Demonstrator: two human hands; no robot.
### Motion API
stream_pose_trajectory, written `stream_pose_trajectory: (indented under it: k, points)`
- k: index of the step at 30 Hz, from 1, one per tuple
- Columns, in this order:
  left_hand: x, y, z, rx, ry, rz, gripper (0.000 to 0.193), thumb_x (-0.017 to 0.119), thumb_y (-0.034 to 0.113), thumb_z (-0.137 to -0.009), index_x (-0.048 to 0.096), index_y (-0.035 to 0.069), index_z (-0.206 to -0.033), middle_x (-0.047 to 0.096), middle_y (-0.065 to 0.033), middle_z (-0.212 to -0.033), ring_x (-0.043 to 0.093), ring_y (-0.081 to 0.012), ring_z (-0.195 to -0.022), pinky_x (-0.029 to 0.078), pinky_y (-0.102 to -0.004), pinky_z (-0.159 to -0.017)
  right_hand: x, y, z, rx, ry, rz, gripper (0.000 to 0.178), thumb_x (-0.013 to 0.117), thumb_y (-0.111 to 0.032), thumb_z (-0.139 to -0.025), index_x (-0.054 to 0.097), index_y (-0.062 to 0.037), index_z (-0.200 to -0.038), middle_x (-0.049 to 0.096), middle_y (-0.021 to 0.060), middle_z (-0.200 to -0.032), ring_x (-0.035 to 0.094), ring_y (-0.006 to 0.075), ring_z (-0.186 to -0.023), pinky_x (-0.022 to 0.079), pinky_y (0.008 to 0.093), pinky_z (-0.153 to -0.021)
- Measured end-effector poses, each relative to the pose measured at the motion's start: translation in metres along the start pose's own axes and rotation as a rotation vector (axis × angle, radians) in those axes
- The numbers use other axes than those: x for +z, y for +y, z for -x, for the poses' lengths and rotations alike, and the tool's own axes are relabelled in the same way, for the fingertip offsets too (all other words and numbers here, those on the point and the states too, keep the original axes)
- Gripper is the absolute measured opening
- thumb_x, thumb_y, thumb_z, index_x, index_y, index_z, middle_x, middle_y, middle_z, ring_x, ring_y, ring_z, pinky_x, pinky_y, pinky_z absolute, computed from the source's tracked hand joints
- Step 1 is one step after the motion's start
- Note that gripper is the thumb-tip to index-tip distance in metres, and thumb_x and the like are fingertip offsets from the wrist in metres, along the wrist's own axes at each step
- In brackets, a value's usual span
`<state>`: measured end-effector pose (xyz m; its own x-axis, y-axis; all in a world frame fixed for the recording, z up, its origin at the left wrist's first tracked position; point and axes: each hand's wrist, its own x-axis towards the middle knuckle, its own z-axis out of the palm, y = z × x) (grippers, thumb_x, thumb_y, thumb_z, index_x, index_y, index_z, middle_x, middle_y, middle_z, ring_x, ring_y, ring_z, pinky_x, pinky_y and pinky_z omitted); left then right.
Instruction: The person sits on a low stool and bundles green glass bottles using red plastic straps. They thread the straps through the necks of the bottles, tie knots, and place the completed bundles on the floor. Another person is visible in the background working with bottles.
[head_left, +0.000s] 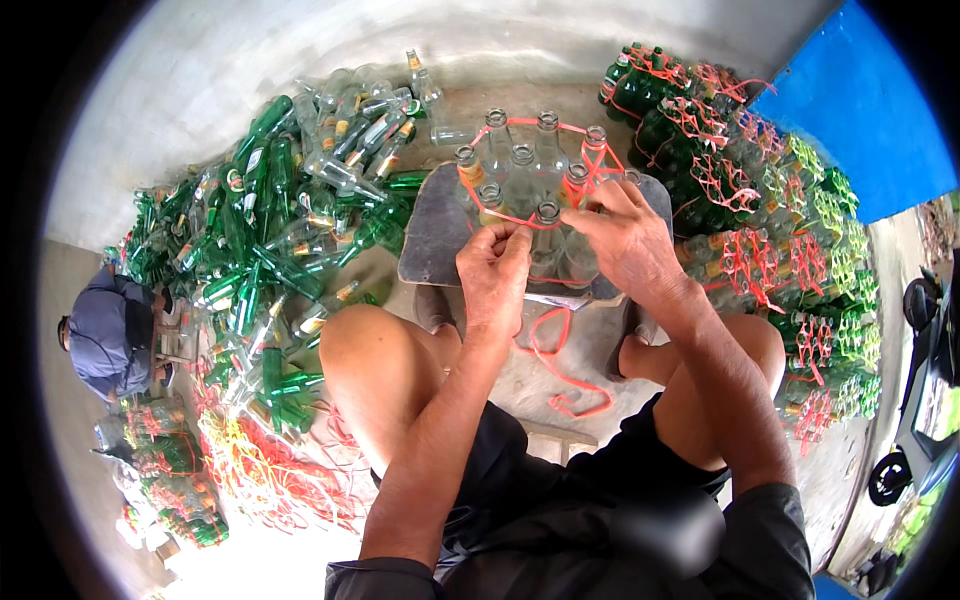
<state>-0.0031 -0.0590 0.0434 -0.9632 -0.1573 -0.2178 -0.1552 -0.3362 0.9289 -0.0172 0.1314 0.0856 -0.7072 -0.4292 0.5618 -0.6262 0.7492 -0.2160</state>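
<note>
Several clear glass bottles stand upright in a cluster on a dark board in front of me. A red plastic strap runs around their necks and crosses between some on the right. At the near side, my left hand pinches the strap just left of the nearest bottle neck. My right hand is closed with its fingertips on the strap, right beside that same neck. A loose length of red strap hangs below the board and curls on the floor.
A large heap of loose green and clear bottles lies at the left. Strapped bottle bundles stand along the right. A tangle of red and yellow straps lies lower left. Another person crouches at far left. A motorbike stands far right.
</note>
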Motion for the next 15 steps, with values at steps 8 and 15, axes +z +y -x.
stream_pose_trajectory:
  k: [8,15]
  points:
    - [-0.007,-0.005,-0.011,-0.061,-0.048,0.051,0.009,0.072,0.006,-0.096,0.071,-0.003,-0.097,0.058,0.0063,-0.071,0.045,-0.0015,-0.06,0.033,-0.0227,-0.052,-0.001,0.002,-0.004,-0.013,-0.024,-0.04,0.036,0.073,0.007,-0.078,0.076,-0.0098,-0.11,0.06,0.0076,-0.094,0.062,0.029,-0.091,0.055,0.0403,-0.079]
    - [-0.011,-0.011,-0.019,-0.062,-0.019,0.034,0.011,0.076,0.008,-0.094,0.073,-0.003,-0.093,0.059,0.006,-0.071,0.047,-0.0012,-0.061,0.034,-0.0222,-0.053,-0.016,-0.009,-0.014,0.005,-0.008,-0.032,0.033,0.075,0.003,-0.077,0.077,-0.0115,-0.106,0.063,0.0054,-0.098,0.062,0.0287,-0.092,0.053,0.0406,-0.082]
